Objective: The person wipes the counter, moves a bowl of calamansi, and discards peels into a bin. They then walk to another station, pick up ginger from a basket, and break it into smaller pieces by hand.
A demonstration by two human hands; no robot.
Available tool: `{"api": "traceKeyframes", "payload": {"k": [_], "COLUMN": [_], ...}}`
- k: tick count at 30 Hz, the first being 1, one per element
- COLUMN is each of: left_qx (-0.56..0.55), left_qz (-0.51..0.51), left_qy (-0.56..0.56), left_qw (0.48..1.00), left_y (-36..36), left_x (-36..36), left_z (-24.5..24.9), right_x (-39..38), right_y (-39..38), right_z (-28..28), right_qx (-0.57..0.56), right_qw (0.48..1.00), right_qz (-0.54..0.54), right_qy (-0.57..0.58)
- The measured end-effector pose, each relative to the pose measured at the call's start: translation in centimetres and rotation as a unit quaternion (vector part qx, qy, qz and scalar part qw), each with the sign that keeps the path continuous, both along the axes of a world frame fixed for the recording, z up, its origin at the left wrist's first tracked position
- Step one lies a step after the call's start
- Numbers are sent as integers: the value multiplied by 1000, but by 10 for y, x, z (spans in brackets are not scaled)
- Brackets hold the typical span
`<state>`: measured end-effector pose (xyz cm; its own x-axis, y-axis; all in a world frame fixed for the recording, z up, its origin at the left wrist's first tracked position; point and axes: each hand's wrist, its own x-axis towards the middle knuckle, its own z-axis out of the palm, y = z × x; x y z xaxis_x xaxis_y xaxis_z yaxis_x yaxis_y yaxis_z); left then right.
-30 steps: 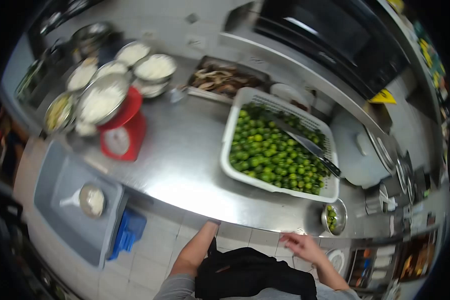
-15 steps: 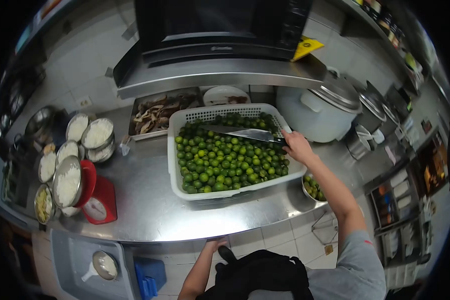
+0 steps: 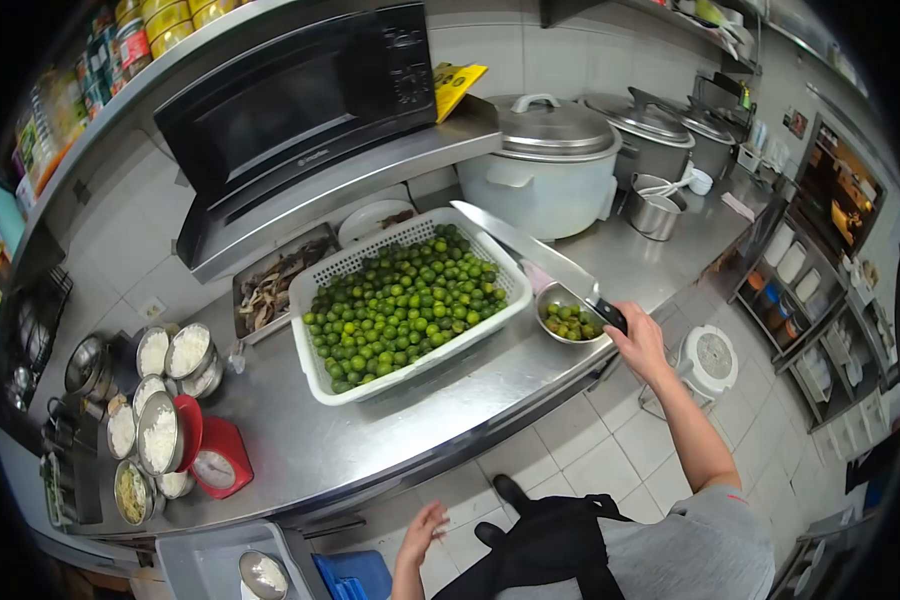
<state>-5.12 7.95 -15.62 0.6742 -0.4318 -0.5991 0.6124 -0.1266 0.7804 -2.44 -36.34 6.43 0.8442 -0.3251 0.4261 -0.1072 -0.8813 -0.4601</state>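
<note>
My right hand (image 3: 642,340) grips the black handle of a large kitchen knife (image 3: 530,245), its broad blade pointing up and left. Below the blade, beside that hand, is a metal bowl (image 3: 550,328) holding green and yellowish pieces of citrus. Left of the knife stands a white perforated basket (image 3: 313,375) full of small green citrus fruits (image 3: 400,300), like calamansi. My left hand (image 3: 425,528) hangs in front of the counter, fingers loosely apart, with nothing in it.
Bowls of white rice-like food (image 3: 188,350) and a red scale (image 3: 225,465) stand at the left of the steel counter (image 3: 390,425). A tray of dark dried pieces (image 3: 275,290) lies behind the basket. Large lidded pots (image 3: 545,185) stand at the back right. A microwave (image 3: 300,110) sits overhead.
My right hand has lifted the knife off the fruit and carried it right, over the bowl. My left hand has come away from the counter edge. The view has turned right.
</note>
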Motion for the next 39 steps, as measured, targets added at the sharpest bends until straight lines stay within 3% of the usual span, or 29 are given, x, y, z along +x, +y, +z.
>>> {"api": "traceKeyframes", "payload": {"k": [4, 8, 10, 15, 18, 19, 23, 25, 27, 29, 31, 32, 33, 35, 37, 39], "left_qx": [-14, -73, -33, -19, -64, -59, -112, -75, 17, 102, 186, 303, 301, 419, 505, 507], "left_qz": [-84, -129, -171, -71, -36, -9, -22, 29, 184, 379, 496, 476, 496, 444, 338, 269], "left_qy": [-217, -269, -366, -351, -307, -305, -280, -367, -379, -435, -455, -515, -468, -423, -365, -334], "left_qw": [972, 952, 914, 934, 949, 950, 953, 927, 907, 810, 716, 645, 667, 670, 705, 748], "left_y": [-69, -162, -205, -290, -307, -306, -262, -213, -159, -110, -63, -33, -19, -4, 15, 16], "left_x": [52, 89, 109, 135, 136, 134, 119, 120, 127, 145, 177, 198, 214, 237, 274, 297], "left_z": [59, 113, 117, 116, 120, 124, 151, 163, 187, 198, 201, 190, 189, 184, 162, 157], "right_x": [-51, -66, -60, -17, 12, 23, 49, 61, 78, 118, 162, 185, 208, 263, 291, 313], "right_y": [-33, -68, -95, -174, -213, -220, -249, -255, -244, -228, -178, -154, -129, -88, -47, -28], "right_z": [-34, -49, -54, -92, -112, -115, -128, -136, -120, -109, -78, -67, -61, -75, -67, -64], "right_qx": [46, 54, 44, -35, -53, -65, -53, -66, -136, -120, 37, 61, 85, 132, 224, 199], "right_qw": [995, 989, 988, 986, 994, 996, 995, 994, 991, 987, 968, 960, 949, 938, 932, 936], "right_qz": [-91, -137, -143, -114, -55, -36, -27, 23, 8, 87, 240, 273, 303, 321, 239, 227], "right_qy": [-1, 20, 34, 113, 77, 40, 73, 83, -15, -59, -61, -23, 16, 24, 154, 183]}}
